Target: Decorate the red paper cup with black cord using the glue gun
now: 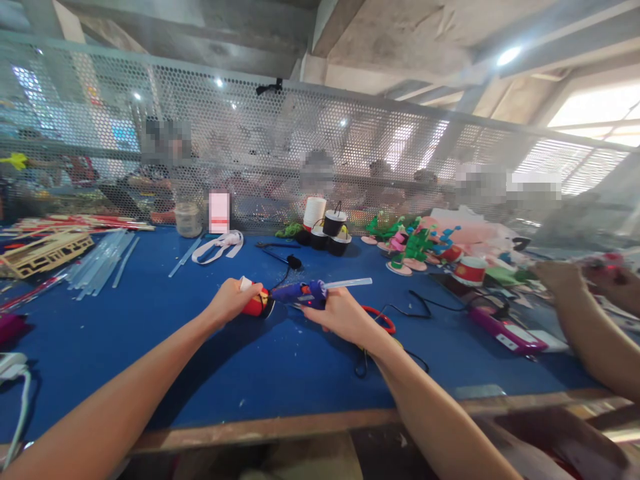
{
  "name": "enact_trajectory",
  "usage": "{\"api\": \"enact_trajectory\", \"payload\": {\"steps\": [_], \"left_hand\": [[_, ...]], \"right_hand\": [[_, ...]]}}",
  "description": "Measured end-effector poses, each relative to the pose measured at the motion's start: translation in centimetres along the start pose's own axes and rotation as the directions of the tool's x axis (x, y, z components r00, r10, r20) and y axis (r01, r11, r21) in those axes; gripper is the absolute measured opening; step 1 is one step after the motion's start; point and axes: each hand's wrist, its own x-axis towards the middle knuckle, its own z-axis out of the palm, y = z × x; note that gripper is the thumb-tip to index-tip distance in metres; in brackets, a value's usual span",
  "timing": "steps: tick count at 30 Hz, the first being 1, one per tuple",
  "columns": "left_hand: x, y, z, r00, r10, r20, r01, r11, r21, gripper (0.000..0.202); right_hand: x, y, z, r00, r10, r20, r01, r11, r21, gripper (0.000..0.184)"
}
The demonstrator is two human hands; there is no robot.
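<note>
In my left hand (pixel 231 301) is a small red paper cup (pixel 257 303) with a yellow patch and a dark rim, tipped on its side just above the blue table (pixel 200 347). My right hand (pixel 345 310) grips a purple-blue hot glue gun (pixel 300 292), and a clear glue stick (pixel 353 283) juts from its back end. The gun's nozzle points left and lies close against the cup's rim; whether it touches I cannot tell. A small red light glows near the gun's handle. My fingers partly hide both cup and gun.
Clear glue sticks (pixel 100 263) and a wooden lattice piece (pixel 47 253) lie left. Behind my hands are white ribbon (pixel 220 247), pliers (pixel 277 245) and black cups (pixel 334 223). Green pipe-cleaner figures (pixel 417 243), a purple power strip (pixel 507 330) and a co-worker's arm (pixel 580 320) are right.
</note>
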Motion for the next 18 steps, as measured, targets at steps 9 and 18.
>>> {"api": "enact_trajectory", "payload": {"steps": [9,18], "left_hand": [[0.16,-0.12,0.06,1.000,-0.023,-0.007,0.022,0.999,-0.026,0.038],[0.13,-0.11,0.08,1.000,-0.027,-0.004,0.027,0.999,-0.026,0.039]], "right_hand": [[-0.12,-0.01,0.19,0.997,-0.078,0.006,0.078,0.997,-0.024,0.021],[-0.12,0.22,0.35,0.990,-0.139,-0.018,0.137,0.987,-0.087,0.017]]}}
